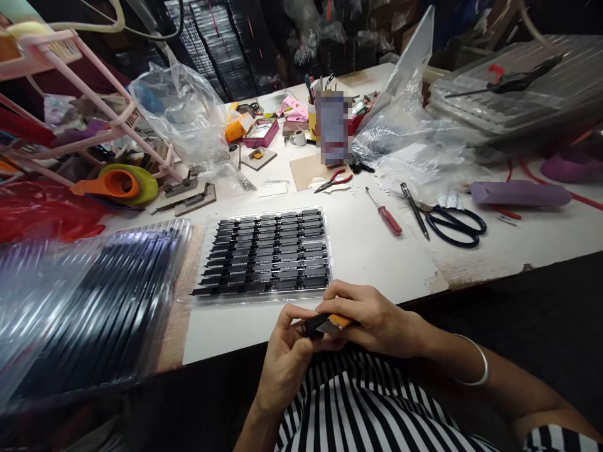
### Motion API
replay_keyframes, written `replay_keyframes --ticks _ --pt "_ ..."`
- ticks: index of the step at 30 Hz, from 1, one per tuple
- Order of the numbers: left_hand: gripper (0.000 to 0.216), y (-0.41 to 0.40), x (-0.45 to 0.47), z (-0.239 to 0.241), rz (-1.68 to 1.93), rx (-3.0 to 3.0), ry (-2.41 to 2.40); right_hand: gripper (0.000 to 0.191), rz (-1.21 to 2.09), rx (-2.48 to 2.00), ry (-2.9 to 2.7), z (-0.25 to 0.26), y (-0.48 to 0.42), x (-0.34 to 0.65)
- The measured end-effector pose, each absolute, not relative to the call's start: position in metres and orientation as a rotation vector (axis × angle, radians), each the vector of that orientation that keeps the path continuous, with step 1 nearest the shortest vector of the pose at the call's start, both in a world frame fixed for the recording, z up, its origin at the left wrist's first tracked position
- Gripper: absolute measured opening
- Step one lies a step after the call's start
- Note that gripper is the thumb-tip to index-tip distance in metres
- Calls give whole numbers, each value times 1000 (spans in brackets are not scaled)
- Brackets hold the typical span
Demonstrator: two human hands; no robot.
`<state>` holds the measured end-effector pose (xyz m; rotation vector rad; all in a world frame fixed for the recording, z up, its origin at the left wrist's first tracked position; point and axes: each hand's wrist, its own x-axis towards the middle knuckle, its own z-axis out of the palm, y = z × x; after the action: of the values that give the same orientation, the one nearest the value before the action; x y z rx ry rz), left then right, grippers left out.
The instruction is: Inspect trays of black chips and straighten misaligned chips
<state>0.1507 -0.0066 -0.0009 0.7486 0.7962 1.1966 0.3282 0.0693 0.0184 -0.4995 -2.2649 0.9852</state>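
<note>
Both my hands meet just below the table's front edge, over my striped shirt. My left hand [287, 358] is closed around a small black part [311, 326], holding it from below. My right hand [374, 317] pinches an orange-handled tool [336, 322] whose metal tip rests against that black part. Directly ahead on the white table lies a clear plastic tray [266, 256] filled with several rows of the same long black parts.
A stack of clear trays with black parts [89, 301] sits at the left. Beyond are a red-handled screwdriver [385, 213], a pen [415, 211], black scissors [455, 225], red pliers [335, 180], plastic bags [183, 113], an orange tape dispenser [117, 184], more trays [513, 88].
</note>
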Motion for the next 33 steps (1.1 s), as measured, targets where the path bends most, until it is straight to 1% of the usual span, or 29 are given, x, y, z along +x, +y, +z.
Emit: replay_keyframes --ticks 2,7,13,15,17,19,20,22,24,26,29,32,33 --pt "31 -7 152 0 1184 659 755 21 1003 -483 -2244 18 69 331" --pt "23 -7 157 0 1216 556 863 26 997 -491 -2284 20 68 333" --pt "16 -3 162 -2 1320 512 949 25 673 -405 -2077 14 69 333" --pt "14 -1 159 -5 1371 611 969 23 549 -630 -2129 9 80 338" --pt "19 1 154 -7 1431 769 1026 18 420 -996 -2206 2 96 347" --pt "34 2 147 -9 1463 878 1109 14 321 -1263 -2247 -5 113 356" --pt "42 3 145 -9 1463 893 1147 14 291 -1317 -2263 -7 120 361" --pt "54 4 140 -9 1441 876 1195 23 252 -1342 -2310 -5 134 367" --pt "54 5 139 -8 1406 862 1230 26 216 -1360 -2358 2 149 370" --pt "48 7 138 -6 1386 882 1251 21 174 -1411 -2368 10 171 372" --pt "44 8 138 -6 1392 883 1234 27 117 -1562 -2325 16 217 376" --pt "44 8 136 -9 1402 831 1205 20 101 -1697 -2293 11 261 379" --pt "45 8 135 -10 1408 811 1203 21 103 -1726 -2292 9 272 379"
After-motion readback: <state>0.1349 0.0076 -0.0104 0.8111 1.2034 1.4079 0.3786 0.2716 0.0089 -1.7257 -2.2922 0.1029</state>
